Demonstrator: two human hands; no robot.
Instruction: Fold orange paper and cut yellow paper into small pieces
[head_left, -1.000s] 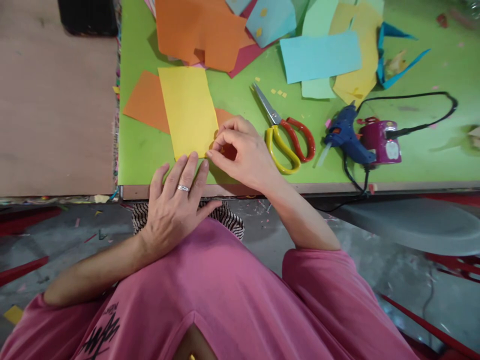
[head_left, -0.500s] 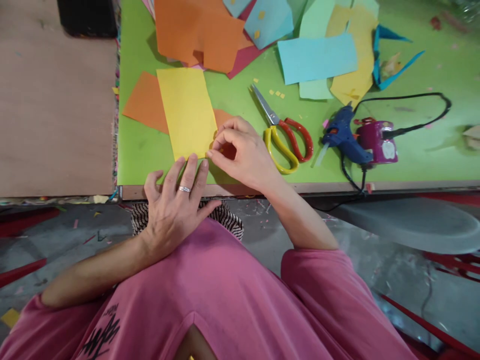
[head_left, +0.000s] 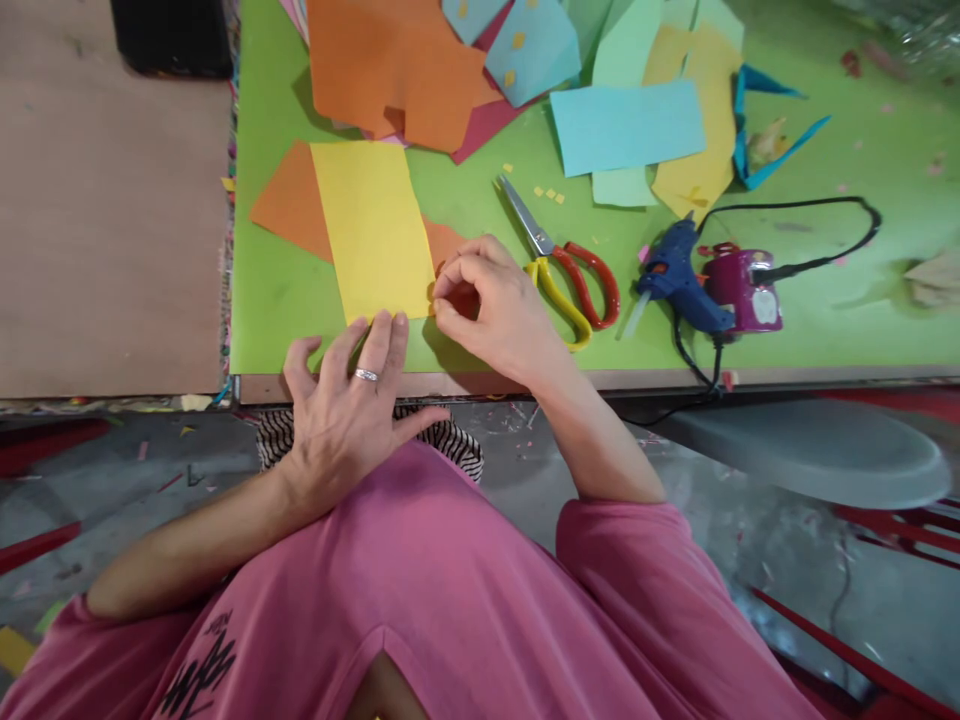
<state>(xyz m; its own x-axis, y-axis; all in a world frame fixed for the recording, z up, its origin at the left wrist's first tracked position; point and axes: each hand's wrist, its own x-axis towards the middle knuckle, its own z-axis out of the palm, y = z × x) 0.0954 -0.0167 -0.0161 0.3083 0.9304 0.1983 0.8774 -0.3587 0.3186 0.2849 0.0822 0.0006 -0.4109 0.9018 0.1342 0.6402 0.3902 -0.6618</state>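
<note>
A sheet of yellow paper [head_left: 375, 230] lies over pieces of orange paper [head_left: 294, 198] at the table's near edge. My left hand [head_left: 341, 400], with a ring on one finger, is open, its fingertips resting on the sheet's near edge. At the sheet's lower right corner, my right hand [head_left: 499, 315] is closed, thumb and forefinger pinched on the paper's edge. Scissors [head_left: 555, 255] with one red and one yellow handle lie just right of that hand, blades slightly parted.
A blue glue gun [head_left: 682, 275] rests against a purple round object [head_left: 744, 290], its black cord looping behind. Orange sheets [head_left: 375, 70], a light blue strip [head_left: 630, 125] and a folded blue strip [head_left: 750, 165] lie farther back. A black object [head_left: 172, 38] sits at upper left.
My right hand has slid a little to the right along the yellow paper's near edge, to its corner. The left hand stays spread on the edge. The view has shifted slightly.
</note>
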